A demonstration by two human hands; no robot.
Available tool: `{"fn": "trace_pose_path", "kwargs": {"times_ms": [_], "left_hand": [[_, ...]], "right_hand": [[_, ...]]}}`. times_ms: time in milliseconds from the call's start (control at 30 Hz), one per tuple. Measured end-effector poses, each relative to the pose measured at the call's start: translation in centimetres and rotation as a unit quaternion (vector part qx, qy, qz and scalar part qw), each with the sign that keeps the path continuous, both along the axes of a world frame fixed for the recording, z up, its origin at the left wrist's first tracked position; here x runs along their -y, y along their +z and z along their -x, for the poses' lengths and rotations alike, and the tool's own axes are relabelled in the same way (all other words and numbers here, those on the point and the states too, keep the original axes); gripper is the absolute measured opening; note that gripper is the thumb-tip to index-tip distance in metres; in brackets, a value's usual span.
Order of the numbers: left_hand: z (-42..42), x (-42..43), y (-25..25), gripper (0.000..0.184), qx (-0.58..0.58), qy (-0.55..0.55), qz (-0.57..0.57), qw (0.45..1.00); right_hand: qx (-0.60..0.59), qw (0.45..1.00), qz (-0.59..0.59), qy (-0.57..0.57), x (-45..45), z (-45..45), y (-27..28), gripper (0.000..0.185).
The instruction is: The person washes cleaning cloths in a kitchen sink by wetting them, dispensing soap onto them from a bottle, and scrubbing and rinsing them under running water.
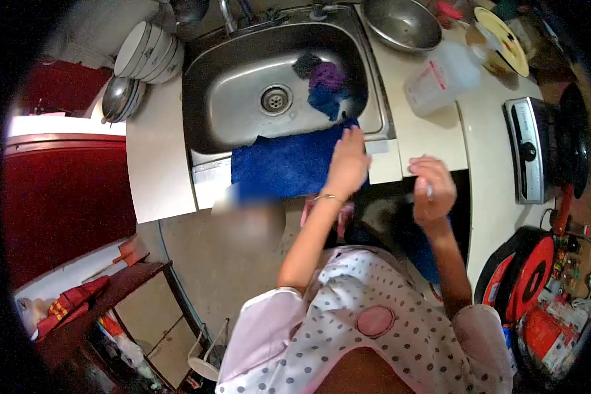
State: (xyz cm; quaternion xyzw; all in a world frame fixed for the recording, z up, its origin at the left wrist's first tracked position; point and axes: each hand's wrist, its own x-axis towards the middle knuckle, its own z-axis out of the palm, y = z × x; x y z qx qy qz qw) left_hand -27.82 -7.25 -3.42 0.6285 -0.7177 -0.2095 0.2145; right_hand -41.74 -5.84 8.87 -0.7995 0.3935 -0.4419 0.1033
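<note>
A dark blue cloth [282, 164] is draped over the sink's front edge. At its right end lies my left hand [349, 164], fingers stretched forward over the fabric, a thin bangle on the wrist. My right hand [433, 190] is in the air by the counter's front edge, apart from the cloth. Its fingers are loosely bent, with a gap to the thumb; a small pale spot shows on it, too blurred to identify. Inside the steel sink [233, 121], a crumpled purple cloth [327, 77], a blue cloth [325, 100] and a dark scrubbing pad [306, 65] lie at the right.
Stacked bowls [152, 54] stand left of the sink. To the right are a metal basin [404, 23], a translucent plastic jug [440, 79] and a yellow-rimmed plate [505, 43]. A stove [530, 151] sits farther right. A person's blurred head [249, 223] is below the counter's front edge.
</note>
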Motion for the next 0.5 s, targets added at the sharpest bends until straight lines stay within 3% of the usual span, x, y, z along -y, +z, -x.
{"fn": "trace_pose_path", "kwargs": {"times_ms": [67,100,167,200,233,267,333,400,433,500], "left_hand": [[0.1,-0.8,-1.2,0.056,0.103,-0.053,0.048,0.992],[-0.7,-1.6,-1.2,0.058,0.108,-0.022,0.034,0.993],[-4.6,-4.0,-0.4,0.061,0.126,-0.004,0.011,0.992],[-6.4,-5.3,0.2,0.061,0.178,0.014,-0.027,0.984],[-8.4,-6.4,0.2,0.061,0.189,0.054,-0.045,0.98],[-10.5,-7.3,-0.6,0.058,0.217,0.069,-0.022,0.973],[-13.2,-6.3,-0.3,0.051,0.274,0.164,-0.037,0.947],[-13.7,-4.1,-1.5,0.051,0.261,0.283,-0.03,0.922],[-12.7,-3.6,-1.8,0.05,0.257,0.24,-0.003,0.936],[-10.1,-3.1,-2.0,0.049,0.228,0.112,0.039,0.966]], "right_hand": [[0.05,0.995,-0.08,-0.027,-0.2,-1.9,-4.9,0.015],[0.079,0.987,-0.129,-0.052,0.4,-3.6,-6.1,0.018],[0.056,0.974,-0.215,-0.052,1.8,-7.3,-8.2,0.028],[0.033,0.98,-0.195,-0.034,2.3,-9.3,-10.7,0.033],[-0.06,0.98,-0.188,-0.02,2.7,-11.1,-12.2,0.037],[-0.232,0.961,-0.147,-0.015,2.1,-12.1,-13.7,0.045],[-0.258,0.951,-0.17,0.03,1.0,-11.8,-12.8,0.054],[-0.328,0.92,-0.204,0.071,0.0,-9.8,-12.3,0.06],[-0.328,0.917,-0.216,0.07,0.3,-9.3,-12.6,0.062],[-0.314,0.934,-0.165,-0.039,2.3,-11.4,-13.6,0.054]]}}
